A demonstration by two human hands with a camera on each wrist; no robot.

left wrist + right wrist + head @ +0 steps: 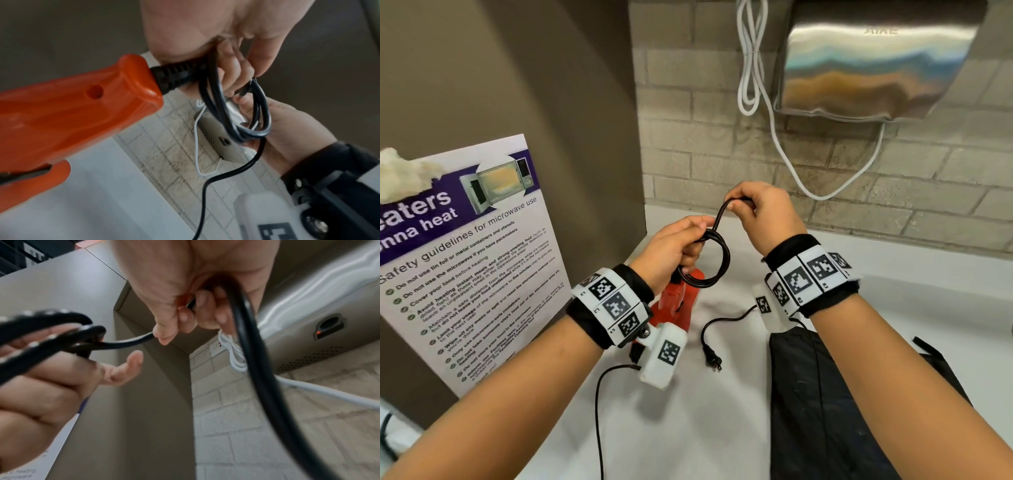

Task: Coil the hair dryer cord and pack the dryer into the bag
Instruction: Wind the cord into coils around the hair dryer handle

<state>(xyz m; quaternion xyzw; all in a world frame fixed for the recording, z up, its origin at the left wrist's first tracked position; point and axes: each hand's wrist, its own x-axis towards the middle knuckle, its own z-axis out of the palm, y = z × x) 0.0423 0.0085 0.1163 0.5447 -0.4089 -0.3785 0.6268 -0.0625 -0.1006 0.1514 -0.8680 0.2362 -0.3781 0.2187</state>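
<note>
My left hand (678, 245) grips a small coil of the black cord (717, 263) above the counter. The orange hair dryer (681, 301) hangs below that hand by the cord, its handle end close in the left wrist view (82, 110). My right hand (756, 212) pinches the cord (257, 353) a little farther along, just above and right of the coil. The loose end trails down to the plug (714, 359) lying on the counter. The black bag (825, 394) lies flat at the right under my right forearm.
A white counter (688, 428) carries everything. A microwave safety poster (465, 257) leans on the left wall. A steel hand dryer (876, 61) with a white cable (750, 68) is mounted on the brick wall behind. A thin black wire (599, 411) runs from my left wrist camera.
</note>
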